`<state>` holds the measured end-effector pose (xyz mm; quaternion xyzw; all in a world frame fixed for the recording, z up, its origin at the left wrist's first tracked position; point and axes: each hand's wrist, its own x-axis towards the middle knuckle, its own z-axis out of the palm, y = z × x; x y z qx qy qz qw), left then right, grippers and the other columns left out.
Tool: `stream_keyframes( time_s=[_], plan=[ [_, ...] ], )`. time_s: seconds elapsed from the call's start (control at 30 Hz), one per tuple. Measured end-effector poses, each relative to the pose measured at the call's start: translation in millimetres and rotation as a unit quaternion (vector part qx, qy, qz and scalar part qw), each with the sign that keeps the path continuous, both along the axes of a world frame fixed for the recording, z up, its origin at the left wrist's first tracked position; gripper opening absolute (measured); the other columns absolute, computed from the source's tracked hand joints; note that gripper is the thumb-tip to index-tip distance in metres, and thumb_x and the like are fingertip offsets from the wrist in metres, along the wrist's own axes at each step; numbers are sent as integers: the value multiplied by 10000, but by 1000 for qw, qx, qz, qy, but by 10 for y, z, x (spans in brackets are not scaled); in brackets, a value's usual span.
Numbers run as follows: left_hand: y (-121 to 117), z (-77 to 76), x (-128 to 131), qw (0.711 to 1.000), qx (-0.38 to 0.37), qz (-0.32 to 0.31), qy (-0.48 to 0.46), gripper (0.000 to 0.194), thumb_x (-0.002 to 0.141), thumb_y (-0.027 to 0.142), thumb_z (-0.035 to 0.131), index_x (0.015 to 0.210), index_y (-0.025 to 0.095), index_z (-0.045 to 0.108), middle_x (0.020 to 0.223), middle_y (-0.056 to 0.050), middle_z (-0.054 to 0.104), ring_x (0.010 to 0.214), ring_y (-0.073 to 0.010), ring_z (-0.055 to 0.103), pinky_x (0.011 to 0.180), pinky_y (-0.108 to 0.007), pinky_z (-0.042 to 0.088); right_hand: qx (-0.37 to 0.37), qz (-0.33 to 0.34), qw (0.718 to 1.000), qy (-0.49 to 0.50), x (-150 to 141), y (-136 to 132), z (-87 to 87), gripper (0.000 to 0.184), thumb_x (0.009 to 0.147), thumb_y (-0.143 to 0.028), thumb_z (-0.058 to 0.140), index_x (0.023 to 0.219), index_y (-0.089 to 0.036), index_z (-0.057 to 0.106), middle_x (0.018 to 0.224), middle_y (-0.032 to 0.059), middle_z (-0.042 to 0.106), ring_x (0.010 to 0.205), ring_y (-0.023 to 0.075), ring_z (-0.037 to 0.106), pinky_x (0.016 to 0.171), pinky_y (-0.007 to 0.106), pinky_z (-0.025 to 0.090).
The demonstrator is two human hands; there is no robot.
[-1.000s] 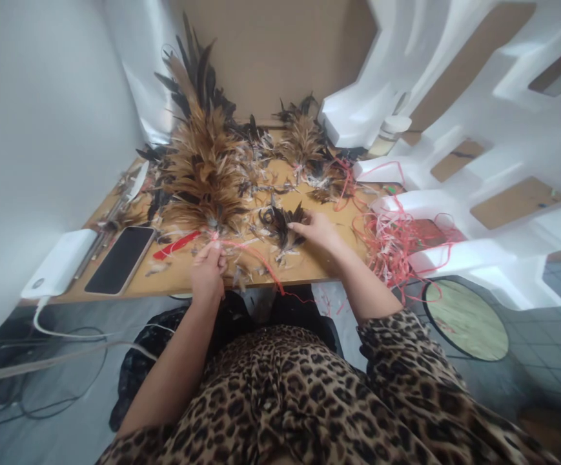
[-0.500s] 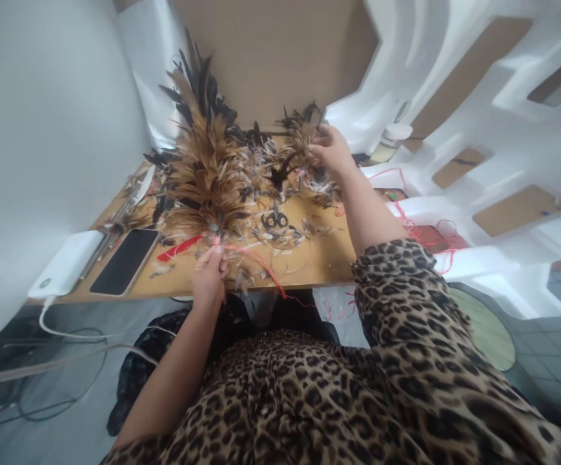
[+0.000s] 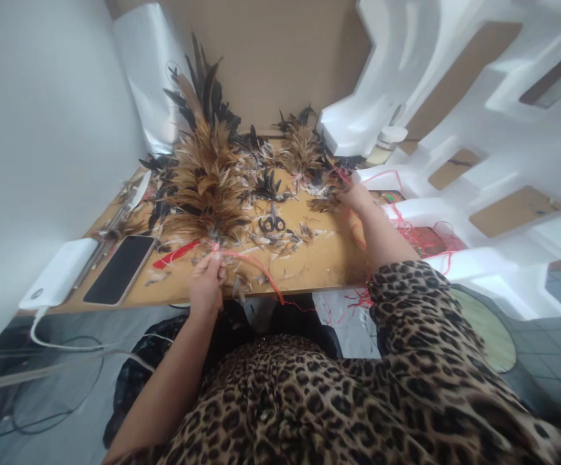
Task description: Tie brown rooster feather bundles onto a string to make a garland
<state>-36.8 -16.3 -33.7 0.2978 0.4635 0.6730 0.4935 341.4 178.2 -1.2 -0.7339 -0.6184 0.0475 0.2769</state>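
My left hand (image 3: 206, 278) is closed around the base of a large feather bundle (image 3: 207, 168), brown below with long black feathers at the top. Pink string (image 3: 254, 261) is wound at its base and trails right over the table's front edge. My right hand (image 3: 356, 195) reaches to the table's right side, at a small pile of brown feathers (image 3: 326, 201) and some pink string. Its fingertips are hard to make out. Between the hands lie black-handled scissors (image 3: 273, 223), with a small tuft of black feathers (image 3: 268, 185) just behind them.
A smaller brown feather bundle (image 3: 302, 145) rests at the back. To the left lie a phone (image 3: 119, 270), a white power bank (image 3: 60, 274) with a cable, and a red strip (image 3: 176, 254). White foam packing (image 3: 478, 271) and a lidded jar (image 3: 385, 145) stand on the right.
My right hand let go of the black feather tuft, which now lies behind the uncovered scissors. It passed the smaller bundle, then came right and nearer. My left hand kept its hold.
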Motion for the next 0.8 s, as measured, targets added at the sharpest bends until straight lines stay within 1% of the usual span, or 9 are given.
stream_keyframes(
  time_s=[0.07, 0.2, 0.33, 0.43, 0.5, 0.57, 0.7, 0.73, 0.8],
  plan=[
    [5, 2, 2, 1000, -3, 1, 3, 315, 645, 384, 749, 613, 127, 570, 532, 32, 478, 414, -26, 318, 365, -151, 196, -2, -11, 1000, -4, -74, 56, 31, 128, 682, -174, 595, 739, -108, 689, 787, 159, 665, 898, 272, 604, 824, 400, 472],
    [5, -19, -4, 1000, 2, 3, 4, 293, 667, 373, 735, 623, 130, 577, 538, 29, 482, 416, -29, 322, 368, -155, 204, 20, -60, 997, -53, -271, 134, 7, 289, 701, -150, 543, 938, -144, 709, 1060, 188, 634, 957, 291, 616, 834, 448, 475],
    [-1, -46, -20, 1000, -2, 2, 4, 284, 683, 368, 724, 625, 132, 577, 540, 28, 487, 409, -28, 316, 365, -158, 198, -40, -72, 992, -95, -340, 138, -12, 247, 727, -147, 537, 893, -120, 718, 991, 208, 648, 961, 313, 625, 834, 459, 473],
    [0, -41, -24, 1000, -1, -5, 5, 279, 689, 361, 719, 617, 132, 577, 520, 31, 470, 409, -31, 317, 367, -158, 200, 31, -49, 996, -74, -367, 92, 65, 281, 796, -206, 486, 945, -163, 720, 1075, 163, 648, 1033, 292, 601, 883, 429, 456],
    [7, -29, -20, 1000, 2, -6, 6, 277, 689, 361, 719, 618, 131, 583, 526, 27, 477, 411, -30, 318, 368, -158, 204, 100, -20, 994, -28, -419, 33, 152, 294, 801, -219, 475, 960, -177, 718, 1092, 127, 652, 1045, 268, 592, 895, 394, 451],
    [21, -22, -13, 1000, 4, -1, 2, 272, 679, 360, 726, 629, 129, 592, 548, 22, 498, 413, -28, 318, 366, -158, 203, 141, 24, 988, 58, -517, -56, 247, 293, 787, -224, 485, 963, -164, 711, 1005, 100, 676, 945, 233, 616, 835, 353, 474],
    [57, -35, 5, 1000, -6, 11, -8, 265, 652, 354, 743, 667, 129, 602, 566, 24, 507, 411, -25, 319, 360, -155, 200, 131, 138, 947, 257, -854, -374, 427, 278, 789, -311, 525, 952, -158, 690, 767, 43, 663, 595, 155, 569, 598, 284, 462],
    [62, -40, 9, 1000, -7, 11, -9, 265, 653, 352, 742, 672, 128, 602, 567, 25, 504, 412, -25, 319, 360, -153, 199, 127, 167, 940, 269, -958, -483, 471, 271, 792, -331, 537, 940, -165, 691, 743, 36, 654, 565, 145, 550, 579, 277, 448],
    [63, -45, 20, 1000, -7, 9, -8, 257, 665, 349, 733, 683, 128, 603, 575, 24, 503, 419, -24, 325, 365, -150, 203, 132, 228, 940, 216, -1176, -723, 558, 245, 806, -331, 541, 924, -183, 697, 764, 37, 654, 610, 149, 560, 614, 276, 441]
  ],
)
